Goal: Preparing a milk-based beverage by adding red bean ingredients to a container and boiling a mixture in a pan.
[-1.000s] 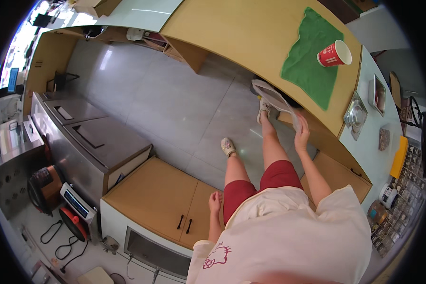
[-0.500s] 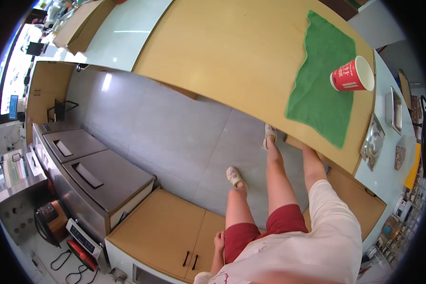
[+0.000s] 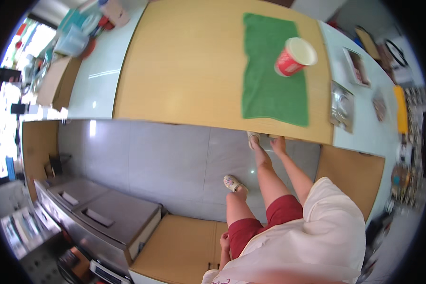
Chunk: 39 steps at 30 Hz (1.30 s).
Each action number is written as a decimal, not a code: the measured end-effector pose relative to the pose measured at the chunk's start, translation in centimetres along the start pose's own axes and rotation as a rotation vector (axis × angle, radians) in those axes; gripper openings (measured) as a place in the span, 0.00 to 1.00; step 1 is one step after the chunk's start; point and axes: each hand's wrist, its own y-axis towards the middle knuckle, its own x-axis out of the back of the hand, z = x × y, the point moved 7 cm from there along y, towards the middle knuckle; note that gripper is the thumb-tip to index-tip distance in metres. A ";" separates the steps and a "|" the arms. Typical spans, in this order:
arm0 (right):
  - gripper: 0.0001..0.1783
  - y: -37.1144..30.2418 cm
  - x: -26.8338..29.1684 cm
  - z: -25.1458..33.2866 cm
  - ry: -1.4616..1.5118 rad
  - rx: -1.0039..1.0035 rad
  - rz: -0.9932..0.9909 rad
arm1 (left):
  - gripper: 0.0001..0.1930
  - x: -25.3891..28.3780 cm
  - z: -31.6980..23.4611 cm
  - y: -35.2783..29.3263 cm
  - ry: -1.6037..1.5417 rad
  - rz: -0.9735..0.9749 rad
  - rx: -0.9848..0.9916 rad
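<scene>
My right hand is at the front edge of the wooden tabletop, thumb apart from the fingers; the fingertips are partly hidden under the edge. Beside it, a small piece of light wood shows below the tabletop. My left hand hangs by my red shorts with its fingers curled in, and I see nothing in it. On the table, a green cloth lies spread flat. A red and white paper cup stands upright on its right part, out of reach of both hands.
Right of the tabletop, a metal lid and a metal tray rest on a pale counter. A cardboard box and a blue tub stand at far left. Behind the grey floor is a steel appliance.
The view has turned and shifted, so the table sits further left. My right hand, hidden under the table edge before, now shows in front of it. My left hand stays by the shorts.
</scene>
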 end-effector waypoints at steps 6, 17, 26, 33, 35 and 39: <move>0.15 -21.7 9.7 -3.4 0.120 -0.055 0.580 | 0.11 4.3 -8.2 -0.5 0.295 0.021 -0.066; 0.08 -10.0 40.7 -4.2 0.642 -0.141 -0.357 | 0.14 -25.4 -50.7 -12.6 0.550 0.233 -0.962; 0.13 -1.7 42.8 -12.6 1.257 -0.317 0.003 | 0.13 -49.8 -58.6 -10.0 0.720 0.140 -1.052; 0.17 2.1 40.7 -13.9 1.696 -0.535 0.449 | 0.12 -48.8 -56.6 -13.7 0.404 0.284 -0.933; 0.17 3.0 42.0 -9.1 1.720 -0.435 0.507 | 0.12 -49.7 -55.8 -15.4 0.324 0.370 -0.818; 0.16 6.4 45.9 -2.6 2.145 -0.318 0.483 | 0.14 -55.3 -57.4 -19.6 0.103 0.597 -0.584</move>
